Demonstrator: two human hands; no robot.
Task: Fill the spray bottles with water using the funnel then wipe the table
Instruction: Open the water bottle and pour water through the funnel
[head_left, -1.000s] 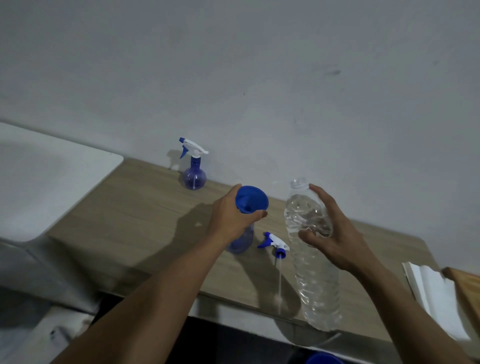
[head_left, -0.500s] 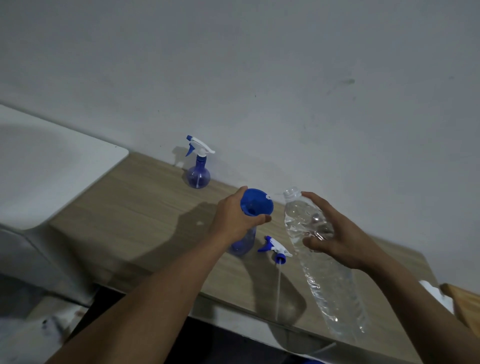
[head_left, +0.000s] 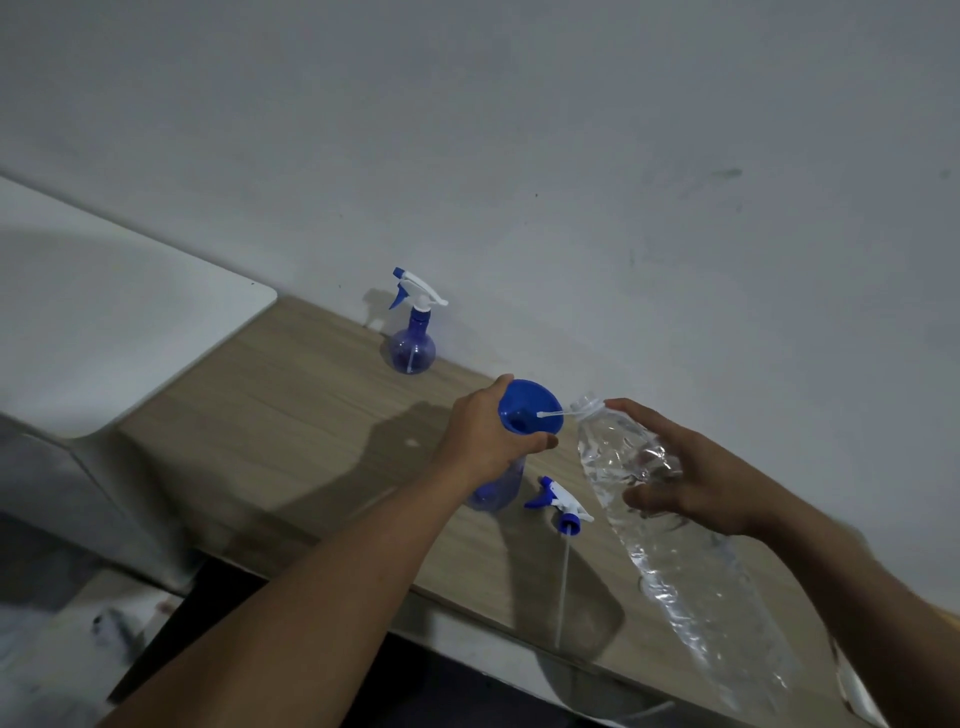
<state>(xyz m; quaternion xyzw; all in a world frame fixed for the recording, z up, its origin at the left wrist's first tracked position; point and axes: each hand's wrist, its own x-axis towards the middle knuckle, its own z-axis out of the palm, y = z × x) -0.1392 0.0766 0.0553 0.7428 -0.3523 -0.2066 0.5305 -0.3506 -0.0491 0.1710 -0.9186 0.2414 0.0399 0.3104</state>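
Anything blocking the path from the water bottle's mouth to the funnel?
Nothing visible. The water bottle has its mouth right beside the funnel rim, and a thin stream crosses the gap into it. The sprayer head lies loose on the table below, out of the path.

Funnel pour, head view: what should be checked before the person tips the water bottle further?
1. Funnel steadied: left hand grips it. Ok.
2. Funnel seated in the spray bottle neck: hidden by the hand. Cannot tell.
3. Stream lands inside the funnel. Ok.
4. Right hand holds the water bottle. Ok.
5. Spray head lies on the table, clear of the pour. Ok.
6. Spray bottle's fill level: cannot tell.
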